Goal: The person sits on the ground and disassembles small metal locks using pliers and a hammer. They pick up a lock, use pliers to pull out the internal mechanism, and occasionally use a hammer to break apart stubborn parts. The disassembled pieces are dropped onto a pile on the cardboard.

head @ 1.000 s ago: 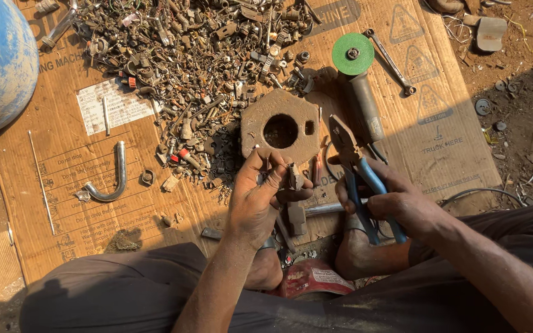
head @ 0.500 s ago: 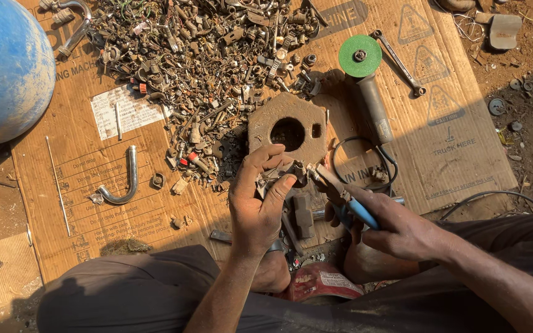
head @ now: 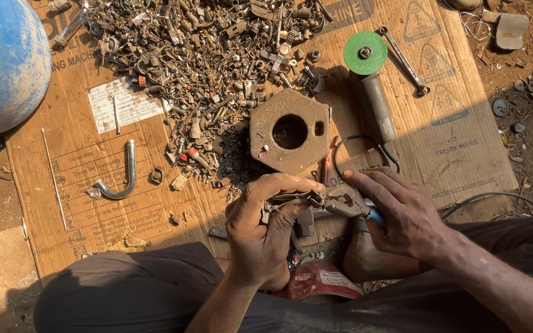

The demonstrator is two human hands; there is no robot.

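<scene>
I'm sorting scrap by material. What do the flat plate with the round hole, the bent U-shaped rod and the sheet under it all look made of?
The plate looks like steel or iron: brown, rough, rust-coated. The U-shaped rod seems to be plated or bare steel: smooth, grey, shiny in the sun. The sheet is brown cardboard, with creases and printed markings.

Cardboard sheet (head: 81, 203): tan-brown w/ dark printed text and triangle symbols, plus a white label patch (head: 124, 108) upper left. On the sheet: rust-brown plate (head: 289, 131) at centre, grinder (head: 374, 92) w/ bright green disc to plate's right, grey-brown scrap pile (head: 205, 55) w/ red flecks above plate, silver U-bolt (head: 121, 179) far left. Blue drum (head: 4, 61) off sheet's left edge; pliers (head: 347, 202) below plate: dark rusty w/ blue grip.
</scene>
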